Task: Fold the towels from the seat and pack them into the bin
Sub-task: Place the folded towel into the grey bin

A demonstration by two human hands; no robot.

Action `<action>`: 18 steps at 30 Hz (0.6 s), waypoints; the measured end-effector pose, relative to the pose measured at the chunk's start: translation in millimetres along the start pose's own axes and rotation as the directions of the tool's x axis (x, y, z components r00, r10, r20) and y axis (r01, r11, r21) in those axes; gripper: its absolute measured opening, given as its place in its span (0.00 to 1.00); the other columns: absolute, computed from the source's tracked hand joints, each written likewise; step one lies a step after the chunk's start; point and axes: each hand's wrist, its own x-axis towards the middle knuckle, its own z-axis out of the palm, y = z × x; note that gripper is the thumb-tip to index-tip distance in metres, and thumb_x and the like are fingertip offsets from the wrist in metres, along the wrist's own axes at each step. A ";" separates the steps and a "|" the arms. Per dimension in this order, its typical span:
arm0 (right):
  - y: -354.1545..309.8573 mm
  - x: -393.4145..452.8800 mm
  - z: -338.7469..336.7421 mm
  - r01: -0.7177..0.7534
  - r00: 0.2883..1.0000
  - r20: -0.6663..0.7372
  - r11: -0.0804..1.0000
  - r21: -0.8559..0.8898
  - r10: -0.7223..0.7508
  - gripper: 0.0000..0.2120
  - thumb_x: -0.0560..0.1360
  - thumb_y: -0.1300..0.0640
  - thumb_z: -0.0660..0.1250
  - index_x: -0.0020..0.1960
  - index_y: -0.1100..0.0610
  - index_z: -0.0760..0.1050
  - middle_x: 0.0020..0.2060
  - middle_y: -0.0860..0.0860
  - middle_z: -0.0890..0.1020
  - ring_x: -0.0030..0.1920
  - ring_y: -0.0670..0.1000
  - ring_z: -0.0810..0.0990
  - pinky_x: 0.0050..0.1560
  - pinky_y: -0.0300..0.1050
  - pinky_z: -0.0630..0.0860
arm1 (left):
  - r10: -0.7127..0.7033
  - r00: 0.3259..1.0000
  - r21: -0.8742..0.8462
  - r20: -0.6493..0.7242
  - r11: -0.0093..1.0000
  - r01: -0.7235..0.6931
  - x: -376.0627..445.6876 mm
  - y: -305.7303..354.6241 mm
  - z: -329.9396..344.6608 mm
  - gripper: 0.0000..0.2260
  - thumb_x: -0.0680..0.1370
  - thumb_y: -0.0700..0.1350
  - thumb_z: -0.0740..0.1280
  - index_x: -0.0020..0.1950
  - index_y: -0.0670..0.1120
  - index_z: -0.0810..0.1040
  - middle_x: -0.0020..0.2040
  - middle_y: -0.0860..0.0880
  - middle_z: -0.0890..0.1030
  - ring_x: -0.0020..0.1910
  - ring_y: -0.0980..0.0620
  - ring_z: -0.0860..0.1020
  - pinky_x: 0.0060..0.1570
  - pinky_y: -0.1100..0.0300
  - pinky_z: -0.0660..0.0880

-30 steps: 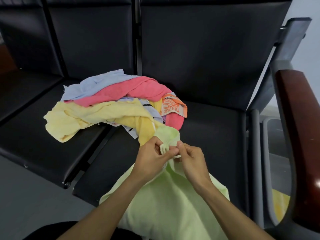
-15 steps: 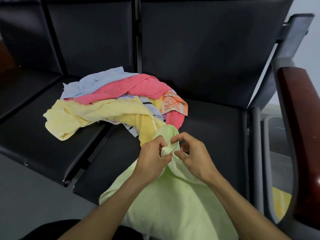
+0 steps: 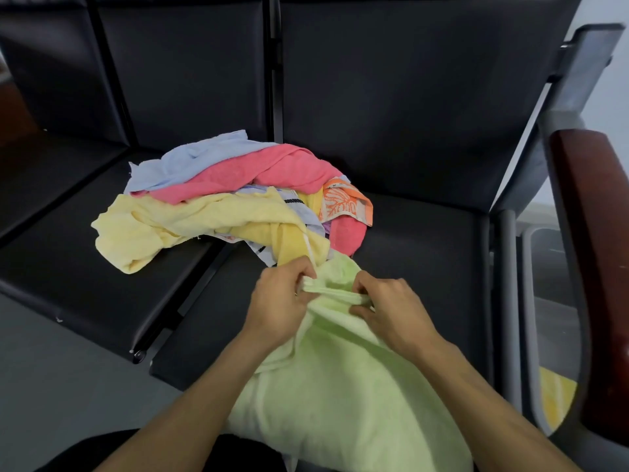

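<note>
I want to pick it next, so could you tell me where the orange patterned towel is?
In the head view the orange patterned towel lies at the pile's right edge, against the pink towel.

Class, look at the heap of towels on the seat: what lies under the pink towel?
Under the pink towel show a light blue towel, a pale yellow towel and an orange patterned cloth. Anything deeper in the heap is covered.

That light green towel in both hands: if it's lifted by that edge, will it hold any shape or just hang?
Likely just hang. The green towel already drapes in soft folds where the left hand and right hand pinch its bunched edge. It looks like terry, so probably grippy, not slippery. Its far end lies against the towel pile and may drag it.
</note>
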 end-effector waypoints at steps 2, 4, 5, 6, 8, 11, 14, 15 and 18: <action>6.0 0.6 -3.5 -0.002 1.000 -0.028 0.993 -0.115 -0.001 0.13 0.77 0.55 0.69 0.41 0.48 0.66 0.38 0.44 0.78 0.40 0.52 0.75 0.45 0.48 0.62 | -0.008 0.997 0.010 -0.074 1.000 0.008 6.2 -10.1 -13.9 0.11 0.72 0.41 0.73 0.36 0.50 0.72 0.30 0.51 0.75 0.30 0.49 0.71 0.31 0.49 0.70; 10.5 2.2 -4.8 -0.018 0.994 -0.106 0.980 -0.198 -0.003 0.13 0.76 0.57 0.69 0.37 0.49 0.69 0.36 0.44 0.78 0.40 0.51 0.72 0.44 0.48 0.62 | -0.031 0.992 0.008 -0.126 0.999 0.032 10.9 -16.9 -24.5 0.11 0.71 0.39 0.71 0.35 0.51 0.72 0.30 0.50 0.76 0.30 0.48 0.72 0.31 0.46 0.71; 11.3 3.1 -4.7 -0.019 0.989 -0.150 0.975 -0.219 -0.014 0.11 0.76 0.57 0.70 0.38 0.50 0.72 0.37 0.44 0.78 0.41 0.51 0.70 0.43 0.48 0.63 | -0.043 0.989 0.013 -0.140 0.999 0.045 12.5 -18.5 -27.7 0.12 0.71 0.38 0.71 0.34 0.51 0.72 0.30 0.50 0.77 0.30 0.47 0.72 0.32 0.46 0.72; 11.9 3.5 -3.9 -0.005 0.981 -0.191 0.975 -0.224 -0.038 0.08 0.75 0.57 0.72 0.39 0.52 0.74 0.39 0.44 0.79 0.43 0.51 0.70 0.43 0.48 0.64 | -0.059 0.987 0.017 -0.151 0.998 0.062 13.9 -19.8 -29.1 0.13 0.71 0.38 0.71 0.34 0.52 0.72 0.30 0.50 0.77 0.30 0.48 0.72 0.32 0.46 0.72; 11.0 4.1 -0.1 0.068 0.966 -0.229 0.973 -0.223 -0.120 0.05 0.74 0.57 0.73 0.42 0.53 0.77 0.43 0.43 0.78 0.44 0.51 0.69 0.41 0.48 0.67 | -0.101 0.979 0.016 -0.174 0.994 0.106 16.1 -21.6 -32.2 0.13 0.72 0.38 0.72 0.35 0.52 0.72 0.31 0.51 0.77 0.29 0.51 0.71 0.32 0.49 0.72; 13.3 3.6 2.1 0.124 0.944 -0.279 0.972 -0.198 -0.177 0.06 0.75 0.62 0.72 0.47 0.51 0.80 0.41 0.43 0.79 0.41 0.50 0.68 0.39 0.47 0.66 | -0.136 0.971 -0.001 -0.197 0.990 0.138 19.1 -25.1 -36.0 0.12 0.73 0.39 0.73 0.36 0.52 0.74 0.33 0.54 0.78 0.31 0.56 0.73 0.34 0.52 0.73; 12.4 4.4 -2.9 0.128 0.915 -0.369 0.985 -0.114 -0.161 0.07 0.74 0.64 0.73 0.47 0.53 0.82 0.37 0.43 0.80 0.38 0.50 0.67 0.39 0.45 0.62 | -0.151 0.966 -0.039 -0.208 0.988 0.146 19.9 -27.3 -36.4 0.10 0.74 0.40 0.74 0.37 0.50 0.75 0.33 0.54 0.78 0.31 0.55 0.72 0.35 0.52 0.74; 10.4 4.3 -4.6 0.152 0.903 -0.389 0.982 -0.110 -0.183 0.05 0.74 0.63 0.74 0.46 0.54 0.82 0.38 0.44 0.80 0.39 0.50 0.67 0.39 0.45 0.63 | -0.151 0.966 -0.052 -0.210 0.988 0.143 20.1 -27.7 -36.1 0.10 0.74 0.41 0.74 0.37 0.49 0.76 0.33 0.53 0.78 0.31 0.55 0.72 0.34 0.53 0.73; 6.5 4.1 -8.2 0.180 0.884 -0.419 0.978 -0.107 -0.208 0.03 0.72 0.59 0.76 0.43 0.56 0.82 0.48 0.48 0.77 0.46 0.50 0.68 0.40 0.48 0.70 | -0.149 0.965 -0.074 -0.218 0.988 0.136 21.8 -28.0 -38.4 0.08 0.73 0.39 0.74 0.38 0.48 0.76 0.34 0.52 0.81 0.31 0.56 0.73 0.34 0.57 0.73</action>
